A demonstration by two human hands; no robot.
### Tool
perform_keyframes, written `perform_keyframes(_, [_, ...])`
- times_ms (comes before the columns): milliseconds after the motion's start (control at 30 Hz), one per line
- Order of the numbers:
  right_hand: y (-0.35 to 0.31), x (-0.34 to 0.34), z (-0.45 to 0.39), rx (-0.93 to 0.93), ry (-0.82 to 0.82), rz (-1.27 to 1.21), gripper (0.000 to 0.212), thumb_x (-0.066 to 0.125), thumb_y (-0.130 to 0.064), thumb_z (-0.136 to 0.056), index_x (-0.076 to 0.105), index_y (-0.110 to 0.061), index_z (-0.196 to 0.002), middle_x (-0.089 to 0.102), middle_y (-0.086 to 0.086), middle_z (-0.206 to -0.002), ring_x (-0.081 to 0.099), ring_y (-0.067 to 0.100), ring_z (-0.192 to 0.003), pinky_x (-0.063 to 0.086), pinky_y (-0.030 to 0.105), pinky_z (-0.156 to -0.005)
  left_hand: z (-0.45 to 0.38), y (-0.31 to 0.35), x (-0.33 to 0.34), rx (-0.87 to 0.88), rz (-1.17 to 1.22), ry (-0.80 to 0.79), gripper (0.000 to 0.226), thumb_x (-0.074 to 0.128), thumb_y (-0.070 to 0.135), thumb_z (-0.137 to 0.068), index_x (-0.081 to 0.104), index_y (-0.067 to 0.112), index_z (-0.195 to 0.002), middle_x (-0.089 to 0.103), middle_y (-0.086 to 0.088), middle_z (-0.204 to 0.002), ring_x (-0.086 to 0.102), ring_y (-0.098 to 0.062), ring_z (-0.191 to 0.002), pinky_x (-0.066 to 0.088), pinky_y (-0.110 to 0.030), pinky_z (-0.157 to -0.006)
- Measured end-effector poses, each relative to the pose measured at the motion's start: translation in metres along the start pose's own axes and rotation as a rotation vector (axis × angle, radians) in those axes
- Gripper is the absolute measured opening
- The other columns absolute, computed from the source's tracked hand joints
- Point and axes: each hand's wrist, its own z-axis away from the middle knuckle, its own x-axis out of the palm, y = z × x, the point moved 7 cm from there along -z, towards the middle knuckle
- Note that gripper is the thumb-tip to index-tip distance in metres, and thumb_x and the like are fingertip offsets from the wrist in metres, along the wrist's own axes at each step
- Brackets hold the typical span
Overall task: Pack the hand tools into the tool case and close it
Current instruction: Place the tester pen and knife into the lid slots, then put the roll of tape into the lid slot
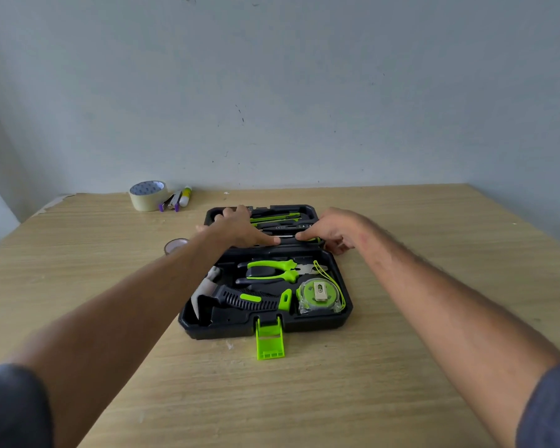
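Note:
A black tool case (320, 323) lies open flat on the wooden table. Its near half holds green-handled pliers (269, 270), a hammer (236, 299) and a tape measure (320, 296). A green latch (270, 341) hangs off the front edge. The far half (307, 209) holds screwdrivers and other slim tools (277, 217). My left hand (238, 229) rests palm down on the far half's left side, fingers over its left rim. My right hand (333, 231) is at the far half's right side, its thumb pointing inward near the hinge. What my fingers grip is hidden.
A roll of masking tape (148, 194), a small purple-tipped tool (170, 203) and a glue stick (186, 195) lie at the table's back left near the wall. A small roll of tape (175, 244) sits left of the case, partly behind my left arm.

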Motion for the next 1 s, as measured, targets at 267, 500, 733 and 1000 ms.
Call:
perform_keyframes(267, [-0.016,-0.006,0.030,-0.202,0.308,0.157,0.063,0.080,-0.062,-0.065,0.065,-0.014,-0.104,0.066,0.004,-0.104,0.063,0.026,-0.093,0.047,0.032,-0.068,0.025,-0.014,-0.019,0.232,0.378,0.187,0.053,0.068,0.054,-0.085,0.062,0.022,-0.127,0.062,-0.003,-0.129,0.056,-0.020,-0.118,0.045,-0.035,-0.099])
perform_keyframes(500, [-0.038,0.008,0.044,-0.298,0.371,0.266,0.056,0.074,-0.056,-0.081,0.062,-0.023,-0.124,0.059,0.006,-0.130,0.055,0.030,-0.119,0.049,0.039,-0.092,0.044,-0.064,-0.065,0.300,0.375,0.291,0.014,0.065,0.011,-0.093,0.070,0.022,-0.098,0.066,0.011,-0.093,0.058,0.000,-0.082,0.047,-0.023,-0.080])
perform_keyframes(733, [-0.061,0.033,0.060,-0.430,0.299,0.221,0.031,0.075,-0.044,-0.083,0.067,-0.026,-0.107,0.062,-0.005,-0.107,0.059,0.023,-0.109,0.053,0.041,-0.092,0.043,-0.119,-0.039,0.225,-0.016,0.035,0.054,0.069,0.013,-0.087,0.057,0.016,-0.139,0.055,-0.007,-0.137,0.052,-0.024,-0.123,0.045,-0.039,-0.102])
perform_keyframes(1000, [-0.084,0.054,0.067,-0.517,0.225,0.173,0.020,0.075,-0.035,-0.087,0.072,-0.021,-0.101,0.071,-0.002,-0.100,0.066,0.019,-0.094,0.055,0.035,-0.084,0.038,-0.138,-0.037,0.284,0.087,0.242,0.030,0.073,0.027,-0.088,0.068,0.020,-0.116,0.066,-0.001,-0.113,0.059,-0.024,-0.107,0.045,-0.034,-0.086])
